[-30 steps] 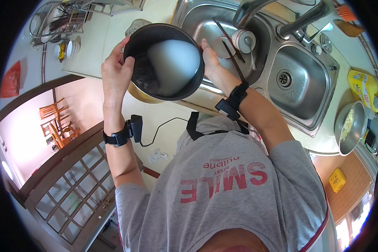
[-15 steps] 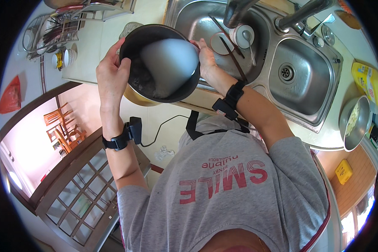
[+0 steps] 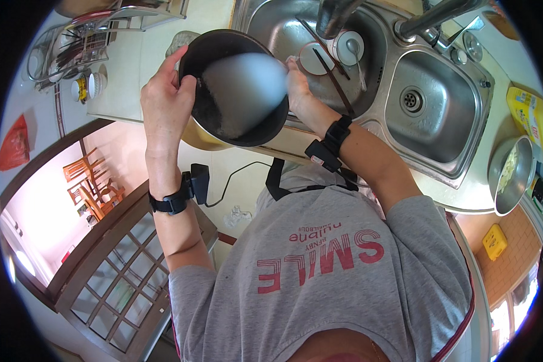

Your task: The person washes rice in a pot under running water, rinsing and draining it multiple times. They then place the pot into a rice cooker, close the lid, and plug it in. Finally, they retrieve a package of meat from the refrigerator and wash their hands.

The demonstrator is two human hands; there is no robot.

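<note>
Between my hands, a dark-lined round pot (image 3: pixel 207 54) is tilted to the right beside the sink's edge. Cloudy whitish liquid (image 3: pixel 244 90) lies inside, gathered toward its right side; what rests under the liquid is hard to make out. A yellowish surface (image 3: pixel 200 137) shows below the pot, perhaps its outer side. My left hand (image 3: pixel 168 99) grips the left rim, thumb over the edge and fingers outside. My right hand (image 3: pixel 297 87) holds the right side, its fingers partly hidden behind the pot. Both wrists wear black straps with small boxes.
A double steel sink (image 3: pixel 377 111) lies right of the pot. Its left basin holds a white bowl (image 3: pixel 341 55) with a spoon (image 3: pixel 359 60), a dish (image 3: pixel 309 58) and chopsticks (image 3: pixel 335 81). A faucet (image 3: pixel 428 24) reaches over it. A metal bowl (image 3: pixel 495 187) sits far right, a dish rack (image 3: pixel 78 45) far left.
The pot and my left hand have shifted slightly right, and the pot has turned a little. My right hand stays at its side. The liquid still lies toward the right.
</note>
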